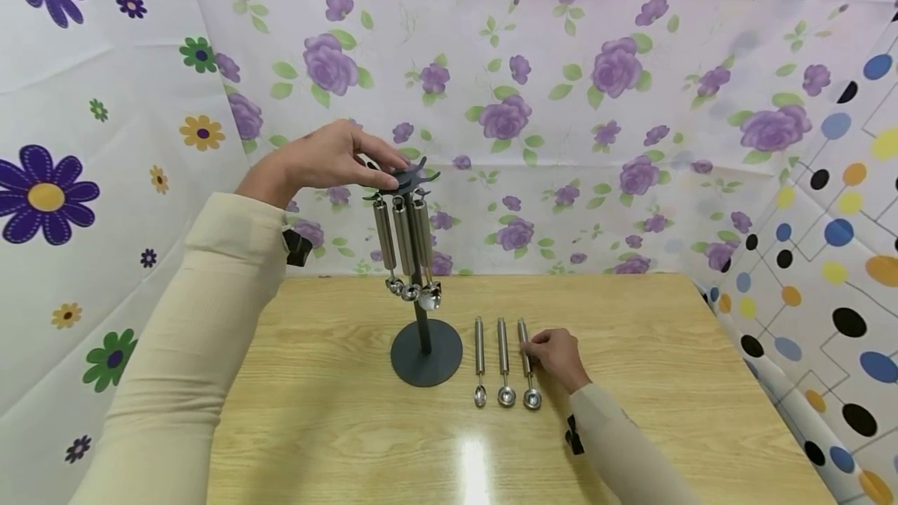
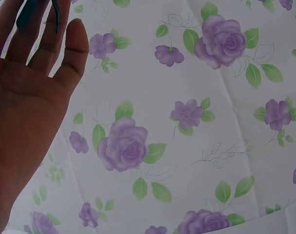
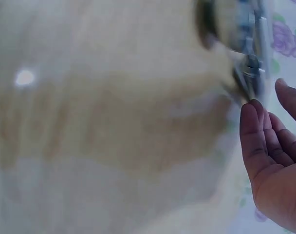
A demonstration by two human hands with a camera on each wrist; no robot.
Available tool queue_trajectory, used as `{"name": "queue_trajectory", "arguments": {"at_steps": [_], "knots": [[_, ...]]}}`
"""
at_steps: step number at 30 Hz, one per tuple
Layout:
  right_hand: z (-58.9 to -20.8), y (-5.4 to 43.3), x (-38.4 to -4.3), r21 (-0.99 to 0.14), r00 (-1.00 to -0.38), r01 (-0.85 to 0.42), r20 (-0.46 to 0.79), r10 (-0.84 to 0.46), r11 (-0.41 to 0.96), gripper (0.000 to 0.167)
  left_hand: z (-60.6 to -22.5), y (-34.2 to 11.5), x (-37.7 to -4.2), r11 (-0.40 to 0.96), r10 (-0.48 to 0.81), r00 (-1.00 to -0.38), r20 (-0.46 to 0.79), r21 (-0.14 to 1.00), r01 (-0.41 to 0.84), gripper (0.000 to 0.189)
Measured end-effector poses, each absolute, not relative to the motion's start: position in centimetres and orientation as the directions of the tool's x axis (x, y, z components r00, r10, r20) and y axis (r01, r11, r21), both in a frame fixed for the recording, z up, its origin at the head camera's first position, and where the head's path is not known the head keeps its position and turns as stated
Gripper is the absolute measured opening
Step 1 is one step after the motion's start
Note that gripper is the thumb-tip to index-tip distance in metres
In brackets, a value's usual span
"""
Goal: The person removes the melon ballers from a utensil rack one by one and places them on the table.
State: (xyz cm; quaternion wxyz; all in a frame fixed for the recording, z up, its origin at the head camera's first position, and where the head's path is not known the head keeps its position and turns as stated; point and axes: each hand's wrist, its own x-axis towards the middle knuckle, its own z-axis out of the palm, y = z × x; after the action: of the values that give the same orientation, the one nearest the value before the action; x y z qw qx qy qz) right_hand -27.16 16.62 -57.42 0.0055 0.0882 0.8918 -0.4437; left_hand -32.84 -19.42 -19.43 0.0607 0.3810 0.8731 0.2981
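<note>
My left hand (image 1: pixel 344 156) grips the top of a dark utensil stand (image 1: pixel 426 353) with thumb and fingers; in the left wrist view two dark hook tips show among the fingers of that hand (image 2: pixel 36 97). Several steel-handled scoops (image 1: pixel 404 240) hang from its hooks, heads down. Three more lie side by side on the table: a small oval-headed scoop (image 1: pixel 480 349), a round-headed scoop (image 1: pixel 503 349) and another round-headed scoop (image 1: pixel 532 398). My right hand (image 1: pixel 557 355) is at the handle of the rightmost one. In the right wrist view, thumb and fingers (image 3: pixel 257 141) stand apart beside blurred metal.
The wooden table (image 1: pixel 337 435) ends against a flowered cloth backdrop (image 1: pixel 505 236). Dotted cloth (image 1: pixel 835 318) rises on the right, and daisy-patterned cloth (image 1: pixel 42 271) on the left. The stand's round base is left of the lying scoops.
</note>
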Motion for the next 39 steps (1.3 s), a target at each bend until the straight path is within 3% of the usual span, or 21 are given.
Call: {"name": "queue_trajectory", "arguments": {"at_steps": [9,14,21,28,39], "knots": [[-53.0,17.0,-28.3,-0.828,-0.997,0.046,-0.004,0.077,0.558,0.025,-19.7,-19.3,-32.8,0.549,0.693,-0.713,0.109,0.562,0.619,0.027],[-47.9,17.1,-28.6,-0.835,-0.999,-0.038,0.041,-0.006,0.549,0.032,-19.9,-19.2,-32.9,0.554,0.696,-0.709,0.113,0.543,0.631,0.027],[-41.3,16.7,-29.1,-0.885,-0.984,-0.168,0.123,-0.130,0.434,0.034,-19.9,-19.4,-32.8,0.554,0.694,-0.708,0.133,0.530,0.642,0.027],[-39.0,16.3,-28.9,-0.890,-0.973,-0.218,0.166,-0.161,0.400,0.034,-20.4,-19.2,-33.1,0.512,0.713,-0.682,0.164,0.542,0.666,0.026],[-34.1,14.0,-29.1,-0.880,-0.930,-0.344,0.272,-0.246,0.327,0.032,-20.5,-18.9,-32.5,0.529,0.673,-0.713,0.198,0.544,0.651,0.025]]}}
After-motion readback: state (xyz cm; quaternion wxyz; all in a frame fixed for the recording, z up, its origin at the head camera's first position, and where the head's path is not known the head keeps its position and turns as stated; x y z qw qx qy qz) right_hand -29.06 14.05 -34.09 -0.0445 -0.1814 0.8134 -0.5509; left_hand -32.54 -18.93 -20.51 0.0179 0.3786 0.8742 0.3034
